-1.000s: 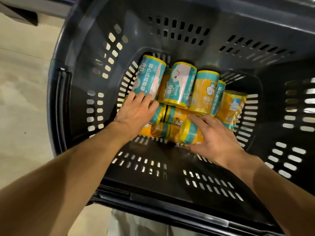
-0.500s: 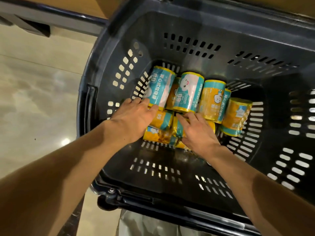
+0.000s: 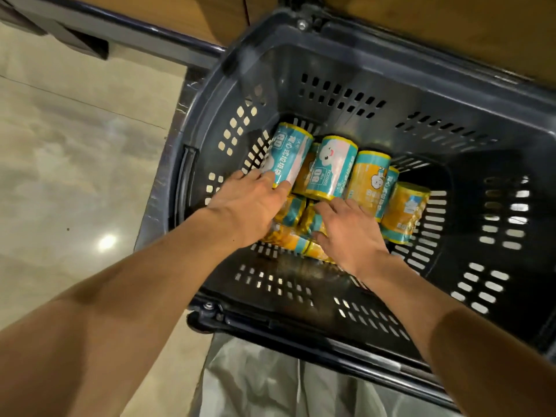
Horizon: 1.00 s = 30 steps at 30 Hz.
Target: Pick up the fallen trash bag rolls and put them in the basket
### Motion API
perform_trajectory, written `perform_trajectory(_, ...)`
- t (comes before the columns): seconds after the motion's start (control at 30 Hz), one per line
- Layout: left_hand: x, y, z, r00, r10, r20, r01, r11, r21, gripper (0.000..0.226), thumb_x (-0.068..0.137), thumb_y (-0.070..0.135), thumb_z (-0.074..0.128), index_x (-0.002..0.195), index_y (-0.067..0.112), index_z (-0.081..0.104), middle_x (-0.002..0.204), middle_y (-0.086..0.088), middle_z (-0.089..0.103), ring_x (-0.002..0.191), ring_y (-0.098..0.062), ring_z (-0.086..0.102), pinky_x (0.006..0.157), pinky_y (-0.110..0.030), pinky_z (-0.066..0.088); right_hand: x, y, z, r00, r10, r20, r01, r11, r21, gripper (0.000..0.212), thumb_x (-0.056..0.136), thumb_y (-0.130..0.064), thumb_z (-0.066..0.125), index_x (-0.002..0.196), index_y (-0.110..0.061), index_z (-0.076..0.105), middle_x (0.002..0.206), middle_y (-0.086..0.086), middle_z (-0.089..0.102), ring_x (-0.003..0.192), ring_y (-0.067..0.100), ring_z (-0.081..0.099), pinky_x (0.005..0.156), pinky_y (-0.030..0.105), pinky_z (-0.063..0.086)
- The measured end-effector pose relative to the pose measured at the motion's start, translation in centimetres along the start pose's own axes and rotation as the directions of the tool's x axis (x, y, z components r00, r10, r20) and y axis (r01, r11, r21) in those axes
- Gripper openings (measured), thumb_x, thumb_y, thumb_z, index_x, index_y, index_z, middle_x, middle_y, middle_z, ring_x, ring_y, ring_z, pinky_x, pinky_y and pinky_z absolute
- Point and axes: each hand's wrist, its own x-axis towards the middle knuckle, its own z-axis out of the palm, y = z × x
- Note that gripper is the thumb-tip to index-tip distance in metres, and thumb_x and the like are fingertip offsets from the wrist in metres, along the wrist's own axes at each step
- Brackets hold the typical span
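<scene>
Several teal and yellow trash bag rolls (image 3: pixel 329 168) lie packed together on the floor of a dark slotted plastic basket (image 3: pixel 340 70). Both my hands are down inside it. My left hand (image 3: pixel 248 206) rests flat with straight fingers on the lower rolls, its fingertips touching the leftmost teal roll (image 3: pixel 290 156). My right hand (image 3: pixel 349 233) lies palm down with fingers spread over the yellow rolls (image 3: pixel 293 240) at the near side of the pile. Neither hand grips a roll.
The basket stands on wheels (image 3: pixel 198 322) on a pale glossy tiled floor (image 3: pixel 75 164). A dark rail (image 3: pixel 144 34) and a wooden shelf front (image 3: pixel 421 22) run behind it. Grey trousers (image 3: pixel 270 383) show below the basket's near rim.
The view has shifted so the basket sits further right. My right hand has slid left toward the middle of the pile; my left hand stays on the left rolls.
</scene>
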Motion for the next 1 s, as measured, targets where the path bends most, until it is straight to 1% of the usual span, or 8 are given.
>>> perform_trajectory(0.2, -5.5, 0.9, -8.5, 0.989, -0.089, -0.115, 0.086, 0.996, -0.024, 0.048, 0.092, 0.031, 0.053, 0.137, 0.019, 0.039, 0.126, -0.009, 0.053, 0.117, -0.029, 0.051, 0.098, -0.044, 0.042, -3.3, -2.0, -12.1, 0.998, -0.055, 0.02, 0.056, 0.997, -0.056, 0.035, 0.096, -0.035, 0.052, 0.126, -0.019, 0.057, 0.119, 0.008, 0.06, 0.114, 0.034, 0.055, 0.089, 0.042, 0.046)
perform_trajectory(0.3, -10.2, 1.4, -13.5, 0.971, -0.198, -0.135, 0.186, 0.977, -0.1, 0.049, 0.094, 0.034, 0.05, 0.14, 0.022, 0.038, 0.129, -0.006, 0.052, 0.122, -0.027, 0.049, 0.1, -0.042, 0.04, -6.2, -4.0, -18.7, 0.997, -0.078, 0.027, 0.08, 0.995, -0.063, 0.036, 0.094, -0.036, 0.053, 0.127, -0.023, 0.057, 0.119, 0.006, 0.06, 0.116, 0.034, 0.055, 0.088, 0.045, 0.052)
perform_trajectory(0.5, -23.3, 0.4, -25.1, 0.846, -0.488, -0.216, 0.412, 0.854, -0.317, 0.031, 0.095, 0.039, 0.046, 0.122, 0.023, 0.048, 0.117, -0.002, 0.056, 0.111, -0.026, 0.056, 0.086, -0.04, 0.046, -13.1, -11.0, -34.6, 0.969, -0.234, -0.074, 0.229, 0.971, -0.068, 0.029, 0.096, -0.038, 0.052, 0.12, -0.022, 0.057, 0.12, 0.002, 0.063, 0.115, 0.029, 0.06, 0.084, 0.041, 0.05)
perform_trajectory(0.67, -39.4, -2.1, -33.6, 0.679, -0.683, -0.27, 0.535, 0.712, -0.454, 0.031, 0.095, 0.038, 0.047, 0.121, 0.022, 0.051, 0.115, -0.003, 0.06, 0.105, -0.027, 0.06, 0.084, -0.038, 0.049, -20.2, -20.7, -49.1, 0.896, -0.421, -0.141, 0.394, 0.901, -0.182, 0.026, 0.095, -0.039, 0.053, 0.114, -0.023, 0.06, 0.112, 0.003, 0.064, 0.107, 0.03, 0.063, 0.074, 0.038, 0.048)
perform_trajectory(0.77, -48.6, -5.1, -35.6, 0.547, -0.78, -0.303, 0.623, 0.622, -0.475, 0.03, 0.096, 0.043, 0.044, 0.119, 0.025, 0.051, 0.112, 0.001, 0.06, 0.099, -0.023, 0.06, 0.079, -0.036, 0.049, -23.5, -28.2, -55.0, 0.815, -0.56, -0.148, 0.525, 0.822, -0.22, 0.026, 0.097, -0.042, 0.053, 0.116, -0.026, 0.059, 0.111, -0.001, 0.061, 0.104, 0.024, 0.061, 0.071, 0.032, 0.038)
perform_trajectory(0.83, -54.6, -7.0, -36.6, 0.466, -0.831, -0.305, 0.676, 0.557, -0.483, 0.029, 0.097, 0.043, 0.042, 0.116, 0.025, 0.051, 0.11, 0.002, 0.061, 0.098, -0.023, 0.061, 0.077, -0.035, 0.048, -25.6, -33.8, -57.8, 0.751, -0.644, -0.148, 0.597, 0.757, -0.264, 0.018, 0.096, -0.044, 0.054, 0.104, -0.028, 0.056, 0.104, -0.003, 0.059, 0.101, 0.024, 0.062, 0.07, 0.032, 0.036)
perform_trajectory(0.93, -63.6, -10.0, -37.8, 0.344, -0.883, -0.319, 0.716, 0.466, -0.519, 0.028, 0.096, 0.043, 0.043, 0.114, 0.024, 0.052, 0.109, 0.001, 0.062, 0.097, -0.024, 0.062, 0.079, -0.037, 0.052, -28.1, -43.1, -61.2, 0.683, -0.718, -0.131, 0.659, 0.684, -0.313, 0.015, 0.095, -0.045, 0.054, 0.093, -0.031, 0.048, 0.103, -0.002, 0.063, 0.099, 0.026, 0.063, 0.071, 0.033, 0.044)
perform_trajectory(1.0, -69.7, -12.0, -38.3, 0.262, -0.909, -0.324, 0.733, 0.406, -0.546, 0.027, 0.096, 0.043, 0.045, 0.112, 0.022, 0.052, 0.109, -0.002, 0.062, 0.099, -0.025, 0.062, 0.078, -0.037, 0.052, -29.7, -49.5, -63.3, 0.64, -0.754, -0.146, 0.694, 0.649, -0.311, 0.016, 0.094, -0.046, 0.055, 0.097, -0.03, 0.055, 0.109, 0.0, 0.067, 0.104, 0.027, 0.064, 0.081, 0.037, 0.052)
